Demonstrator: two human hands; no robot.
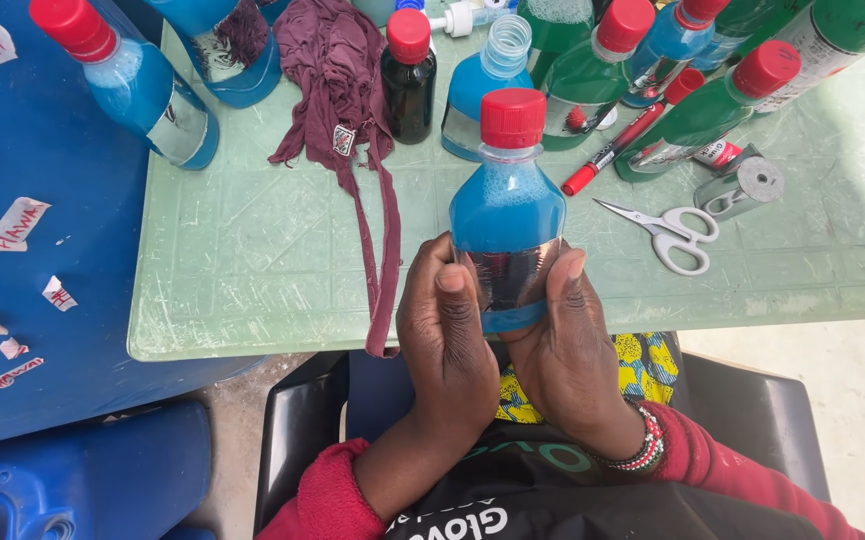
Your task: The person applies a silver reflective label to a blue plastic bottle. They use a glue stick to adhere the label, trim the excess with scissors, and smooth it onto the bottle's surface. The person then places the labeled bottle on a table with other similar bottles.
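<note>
Both hands hold one small plastic bottle (505,205) of blue liquid with a red cap, at the near edge of the pale green table (252,250). My left hand (447,345) wraps its left side, thumb pressed on the clear lower part. On the right side, my right hand (567,350) grips it, thumb up along the wall. A clear glossy band lies around the bottle's lower half under both thumbs. The bottle's base is hidden behind my fingers.
Several blue and green bottles with red caps (592,70) crowd the table's far side, beside a dark bottle (409,85) and a maroon cloth (337,70). A red marker (617,140), scissors (667,232) and a tape dispenser (742,185) lie right. A blue surface (42,300) with paper labels is left.
</note>
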